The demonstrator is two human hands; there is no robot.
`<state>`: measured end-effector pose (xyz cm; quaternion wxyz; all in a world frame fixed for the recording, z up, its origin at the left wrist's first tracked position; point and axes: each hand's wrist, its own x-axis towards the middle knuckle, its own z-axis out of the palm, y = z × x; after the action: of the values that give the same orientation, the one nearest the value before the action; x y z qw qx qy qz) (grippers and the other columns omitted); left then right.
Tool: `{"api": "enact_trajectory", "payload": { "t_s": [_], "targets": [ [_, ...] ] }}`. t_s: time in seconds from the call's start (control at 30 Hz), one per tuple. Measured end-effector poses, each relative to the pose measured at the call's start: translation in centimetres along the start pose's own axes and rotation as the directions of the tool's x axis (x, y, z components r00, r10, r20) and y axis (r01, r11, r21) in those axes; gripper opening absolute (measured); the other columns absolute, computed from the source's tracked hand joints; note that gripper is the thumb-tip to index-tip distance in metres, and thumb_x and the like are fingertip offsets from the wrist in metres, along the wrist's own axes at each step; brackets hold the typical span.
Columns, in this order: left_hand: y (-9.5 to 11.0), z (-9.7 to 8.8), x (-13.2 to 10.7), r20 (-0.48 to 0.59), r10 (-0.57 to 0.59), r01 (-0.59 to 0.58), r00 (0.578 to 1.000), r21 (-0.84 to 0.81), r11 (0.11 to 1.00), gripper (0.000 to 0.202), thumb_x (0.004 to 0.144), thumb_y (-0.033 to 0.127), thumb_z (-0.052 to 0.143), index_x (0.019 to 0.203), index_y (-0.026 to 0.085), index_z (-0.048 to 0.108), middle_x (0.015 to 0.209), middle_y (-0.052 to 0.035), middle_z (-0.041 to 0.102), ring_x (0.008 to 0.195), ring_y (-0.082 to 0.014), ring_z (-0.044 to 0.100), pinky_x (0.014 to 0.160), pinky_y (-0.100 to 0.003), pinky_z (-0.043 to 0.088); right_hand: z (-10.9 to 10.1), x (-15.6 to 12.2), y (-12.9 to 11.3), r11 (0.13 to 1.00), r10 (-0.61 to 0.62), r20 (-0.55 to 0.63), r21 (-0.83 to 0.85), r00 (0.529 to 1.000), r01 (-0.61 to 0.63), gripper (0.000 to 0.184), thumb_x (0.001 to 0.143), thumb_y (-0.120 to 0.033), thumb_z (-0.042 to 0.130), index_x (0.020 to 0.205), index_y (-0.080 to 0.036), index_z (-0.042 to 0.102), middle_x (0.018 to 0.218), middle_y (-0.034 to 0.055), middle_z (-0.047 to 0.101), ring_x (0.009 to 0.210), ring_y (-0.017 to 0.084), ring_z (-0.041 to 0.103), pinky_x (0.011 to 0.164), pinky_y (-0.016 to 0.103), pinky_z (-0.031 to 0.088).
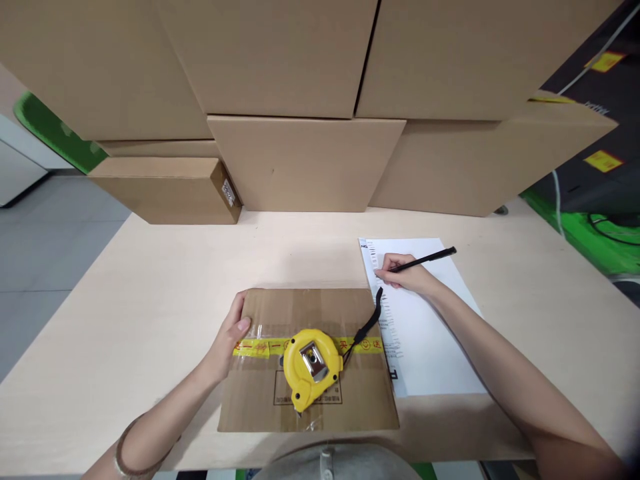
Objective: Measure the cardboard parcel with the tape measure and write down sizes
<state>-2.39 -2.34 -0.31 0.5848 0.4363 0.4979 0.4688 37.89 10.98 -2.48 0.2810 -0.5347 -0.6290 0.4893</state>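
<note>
Tape measure [313, 367] tops box [350, 400] beside left fingers [242, 326]; right fingers [388, 273] hold pen [425, 259].

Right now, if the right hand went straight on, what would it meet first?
The right hand, gripping a pen, points up-left; past paper and bare table it would likely meet the middle cardboard box.

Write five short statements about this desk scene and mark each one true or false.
1. The yellow round tape measure lies on the flat brown cardboard box. True.
2. The right hand holds a red marker. False: it holds a thin black pen.
3. The pen's tip is over the white printed paper sheet. True.
4. The left hand lifts the tape measure. False: it rests on the box's left edge.
5. Large plain cardboard cartons stand stacked behind the box. True.
</note>
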Motion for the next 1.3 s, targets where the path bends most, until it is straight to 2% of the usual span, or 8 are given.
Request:
{"api": "enact_trajectory", "payload": {
  "t_s": [0.2,0.57,0.77,0.87,1.0,1.13,1.23,1.3],
  "targets": [
    [-0.4,-0.2,0.0,0.008,0.012,-0.012,1.0,-0.014,1.0,0.054,0.09,0.058,0.069,0.135,0.028,0.065,0.138,-0.0049,0.068,0.134,-0.034,0.059,0.11,-0.037,0.047,0.0,0.1,-0.1,1.0,0.01,0.015,-0.008,1.0,-0.01,0.043,0.067,-0.05,0.083,0.058,-0.023,0.051,0.045,-0.0039,0.055,0.039,0.008,0.041,0.043,0.023,0.028],
    [-0.1,0.0,0.0,-0.012,-0.011,0.011,1.0,-0.019,1.0,0.057,0.086,0.062,0.073,0.131,0.028,0.067,0.13,-0.0051,0.071,0.126,-0.0345,0.063,0.103,-0.038,0.052,-0.1,0.3,0.2,0.999,0.008,0.007,-0.048,1.0,-0.008,0.042,0.068,-0.05,0.079,0.059,-0.025,0.047,0.044,-0.0047,0.052,0.038,0.009,0.041,0.041,0.024,0.029],
    [0.5,0.3,-0.2,0.003,-0.001,0.001,1.0,-0.002,1.0,0.058,0.088,0.062,0.069,0.134,0.026,0.064,0.133,-0.0064,0.069,0.127,-0.0352,0.062,0.104,-0.04,0.05,-0.3,0.4,0.2,0.987,0.032,0.019,-0.161,0.999,-0.029,0.042,0.071,-0.053,0.073,0.061,-0.026,0.043,0.046,-0.006,0.049,0.041,0.01,0.039,0.044,0.025,0.03],
    [0.6,0.4,-0.2,0.012,0.008,-0.008,1.0,0.016,1.0,0.057,0.09,0.062,0.067,0.133,0.025,0.063,0.136,-0.0074,0.066,0.13,-0.0361,0.059,0.106,-0.042,0.048,-0.9,-0.1,-0.3,0.962,0.07,0.016,-0.267,0.997,-0.063,0.046,0.08,-0.062,0.065,0.062,-0.026,0.041,0.048,-0.0054,0.047,0.043,0.011,0.04,0.048,0.027,0.033],
    [0.0,0.5,0.0,-0.004,0.033,-0.032,0.999,0.019,0.999,0.068,0.088,0.065,0.066,0.142,0.026,0.055,0.149,-0.0105,0.057,0.139,-0.04,0.051,0.112,-0.048,0.044,-1.2,-1.5,-1.9,0.858,0.152,-0.028,-0.492,0.988,-0.146,0.055,0.091,-0.066,0.053,0.057,-0.025,0.041,0.047,-0.0017,0.048,0.045,0.015,0.045,0.053,0.031,0.034],
    [-1.0,0.4,0.3,-0.042,0.114,-0.113,0.993,0.029,0.993,0.083,0.086,0.069,0.066,0.156,0.033,0.04,0.154,-0.0106,0.052,0.147,-0.0382,0.042,0.119,-0.051,0.036,0.0,-3.1,-3.4,0.673,0.172,-0.102,-0.714,0.98,-0.192,0.052,0.097,-0.056,0.049,0.057,-0.023,0.053,0.056,0.0072,0.062,0.059,0.025,0.062,0.061,0.035,0.038],
    [-1.2,0.3,0.3,-0.047,0.173,-0.17,0.984,0.061,0.984,0.078,0.091,0.064,0.065,0.159,0.038,0.036,0.154,-0.0087,0.054,0.146,-0.0343,0.045,0.122,-0.051,0.033,1.1,-3.7,-3.8,0.558,0.162,-0.146,-0.802,0.976,-0.212,0.051,0.101,-0.052,0.044,0.065,-0.022,0.065,0.07,0.0142,0.072,0.076,0.032,0.071,0.068,0.038,0.042],
    [-1.0,0.2,0.2,-0.049,0.257,-0.25,0.965,0.112,0.962,0.068,0.096,0.058,0.063,0.158,0.041,0.04,0.153,-0.0066,0.054,0.146,-0.0321,0.046,0.124,-0.051,0.031,1.4,-3.7,-4.1,0.507,0.159,-0.162,-0.833,0.974,-0.221,0.053,0.102,-0.053,0.045,0.065,-0.021,0.067,0.072,0.017,0.074,0.078,0.034,0.073,0.069,0.039,0.044]
  ]
}}
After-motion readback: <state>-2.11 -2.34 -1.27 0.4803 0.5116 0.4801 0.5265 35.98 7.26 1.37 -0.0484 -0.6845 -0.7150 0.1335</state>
